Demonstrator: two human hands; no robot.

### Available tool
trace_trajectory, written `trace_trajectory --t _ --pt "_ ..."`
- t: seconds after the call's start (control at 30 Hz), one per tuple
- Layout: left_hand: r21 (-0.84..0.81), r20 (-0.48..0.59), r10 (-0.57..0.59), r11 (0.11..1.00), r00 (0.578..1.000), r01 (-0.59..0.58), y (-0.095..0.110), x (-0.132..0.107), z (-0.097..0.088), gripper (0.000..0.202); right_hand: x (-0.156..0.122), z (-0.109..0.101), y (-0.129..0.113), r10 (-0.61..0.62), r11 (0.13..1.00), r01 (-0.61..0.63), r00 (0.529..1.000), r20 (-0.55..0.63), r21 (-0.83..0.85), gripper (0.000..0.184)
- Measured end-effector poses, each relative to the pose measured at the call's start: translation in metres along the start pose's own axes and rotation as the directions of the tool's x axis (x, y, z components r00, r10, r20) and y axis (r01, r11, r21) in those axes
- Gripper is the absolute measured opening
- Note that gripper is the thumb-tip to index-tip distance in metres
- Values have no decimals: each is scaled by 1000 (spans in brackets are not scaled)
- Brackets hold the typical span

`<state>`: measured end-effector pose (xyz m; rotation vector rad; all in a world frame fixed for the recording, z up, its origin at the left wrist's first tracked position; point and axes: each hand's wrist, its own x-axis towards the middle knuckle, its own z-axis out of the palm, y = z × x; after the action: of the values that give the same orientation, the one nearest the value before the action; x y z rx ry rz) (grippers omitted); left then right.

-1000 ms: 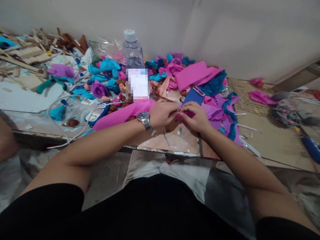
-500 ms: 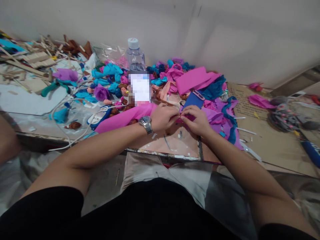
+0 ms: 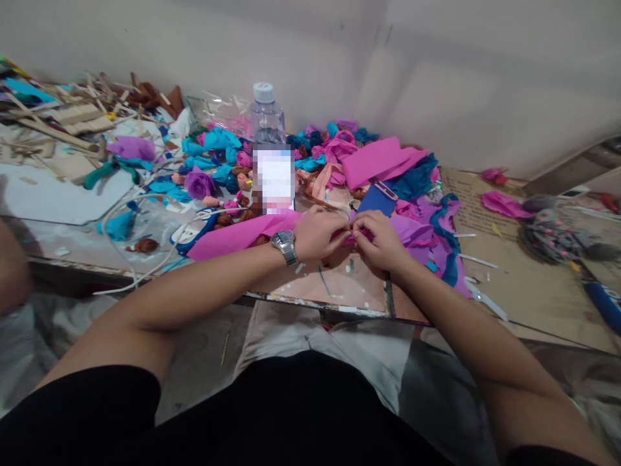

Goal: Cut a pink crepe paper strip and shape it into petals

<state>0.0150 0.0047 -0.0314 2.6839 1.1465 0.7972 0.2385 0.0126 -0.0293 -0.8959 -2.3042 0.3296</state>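
My left hand (image 3: pixel 320 234), with a steel watch (image 3: pixel 284 246) on its wrist, is closed in a pinch. Fingertip to fingertip with it, my right hand (image 3: pixel 378 238) is closed too. Between them shows a small piece of pink crepe paper (image 3: pixel 350 238), mostly hidden by the fingers. A long pink crepe sheet (image 3: pixel 233 234) lies beside my left wrist. Just behind my right hand rests a blue flat case (image 3: pixel 377 198) with a pink-handled tool (image 3: pixel 386 188) on it. Purple crepe paper (image 3: pixel 412 232) lies right of that hand.
A water bottle (image 3: pixel 268 120) stands at the back behind a blurred phone (image 3: pixel 275 175). Rolled paper flowers (image 3: pixel 198 181) and a white cable (image 3: pixel 130 262) cover the left side. Wood scraps (image 3: pixel 80 116) are farther left; cardboard (image 3: pixel 490 233) lies at right. Another person's arm (image 3: pixel 12 265) shows at left.
My right fingers have curled in more around the pink paper. Both hands stay together at nearly the same spot, and the whole view has shifted slightly.
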Motion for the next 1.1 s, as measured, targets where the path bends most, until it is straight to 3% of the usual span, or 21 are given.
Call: trace_trajectory --t 0.6,0.97,1.1 --pt "-33 -6 -29 999 1000 29 1 1 -5 28 2 -9 2 -61 994 52 994 -92 -98 6" --pt "-16 -15 -45 999 999 45 0 1 -9 14 1 -14 2 4 990 -27 987 -162 -138 6" --pt "0 -25 -76 997 997 76 0 2 -11 17 1 -15 4 50 986 -76 985 -165 -151 6"
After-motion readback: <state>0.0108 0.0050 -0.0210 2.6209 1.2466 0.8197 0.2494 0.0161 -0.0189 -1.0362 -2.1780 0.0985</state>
